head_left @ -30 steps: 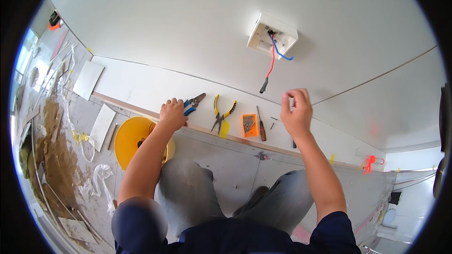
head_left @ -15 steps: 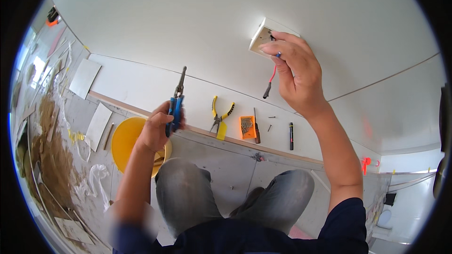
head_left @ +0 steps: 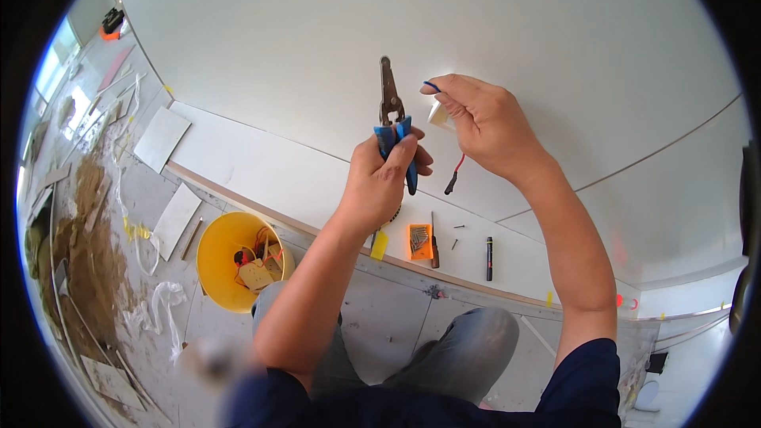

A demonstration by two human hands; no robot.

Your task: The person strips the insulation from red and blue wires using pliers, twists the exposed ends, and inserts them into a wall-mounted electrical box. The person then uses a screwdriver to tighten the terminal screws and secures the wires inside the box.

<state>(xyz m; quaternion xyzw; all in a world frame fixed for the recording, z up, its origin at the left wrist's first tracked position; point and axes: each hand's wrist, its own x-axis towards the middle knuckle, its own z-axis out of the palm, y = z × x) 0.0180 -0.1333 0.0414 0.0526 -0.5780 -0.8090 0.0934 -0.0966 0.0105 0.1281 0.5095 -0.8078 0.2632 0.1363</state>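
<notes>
Closed round the blue handles of a wire stripper (head_left: 391,103), my left hand (head_left: 380,174) holds its dark jaws pointing up. To the right of the tool, my right hand (head_left: 487,123) pinches a blue wire (head_left: 431,85), whose end pokes out past the fingertips. The jaws and the wire are apart. Behind the right hand a white electrical box (head_left: 438,116) is fixed on the pale wall; most of it is hidden. Below that hand hangs a red wire (head_left: 459,163) with a dark, taped-looking end.
On the white ledge lie an orange box of screws (head_left: 419,242), a screwdriver (head_left: 434,252), two loose screws and a black marker (head_left: 489,260). Pliers there are mostly hidden behind my left arm. A yellow bucket (head_left: 208,257) with wires and boxes stands at left, near debris.
My left hand has brought the wire stripper up and right, close to the right hand. My right hand has shifted slightly left and now draws the blue wire out before the box.
</notes>
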